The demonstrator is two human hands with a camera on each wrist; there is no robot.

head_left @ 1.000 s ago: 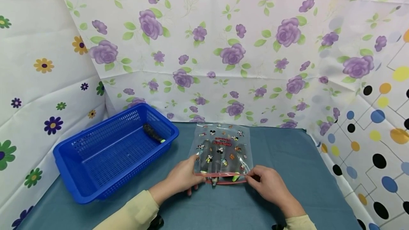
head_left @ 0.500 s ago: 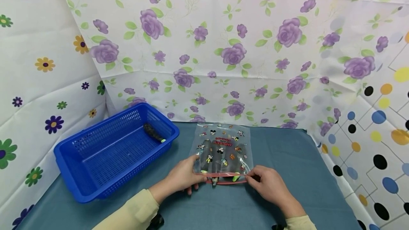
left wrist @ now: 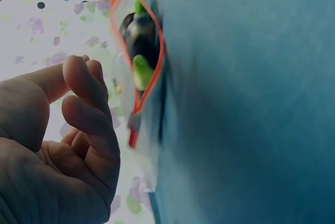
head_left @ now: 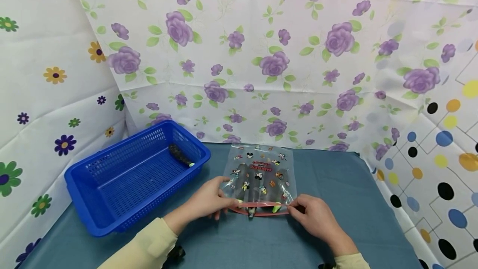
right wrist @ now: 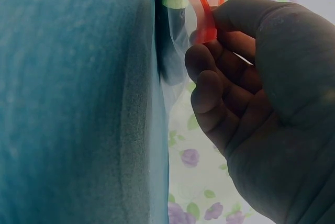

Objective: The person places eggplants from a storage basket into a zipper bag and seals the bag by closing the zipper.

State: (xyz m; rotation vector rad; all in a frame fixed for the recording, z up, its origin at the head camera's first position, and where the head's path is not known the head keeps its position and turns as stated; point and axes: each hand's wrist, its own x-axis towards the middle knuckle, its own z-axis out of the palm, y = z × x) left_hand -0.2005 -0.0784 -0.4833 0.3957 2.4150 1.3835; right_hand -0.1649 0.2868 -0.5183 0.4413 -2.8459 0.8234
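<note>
A clear zip bag (head_left: 267, 177) with cartoon prints and a red zip edge lies on the cloth, its mouth toward me. Inside are several dark eggplants (left wrist: 145, 38) with green stem ends; the left wrist view looks into the parted zip mouth. My right hand (head_left: 316, 216) pinches the right end of the red zip (right wrist: 205, 31) between thumb and forefinger. Beside the bag's left corner is my left hand (head_left: 206, 198), fingers loosely bent and thumb apart from them. In the left wrist view it holds nothing and a gap separates it from the bag.
A blue perforated basket (head_left: 130, 184) stands at the left, with one eggplant (head_left: 180, 155) at its right end. Teal cloth (head_left: 239, 244) covers the table. Flowered sheeting (head_left: 239, 74) hangs at the back, with patterned sheets at both sides.
My left hand has let go of the bag's left side and moved slightly left. The zip mouth bows wider at its left end. My right hand keeps its pinch in place.
</note>
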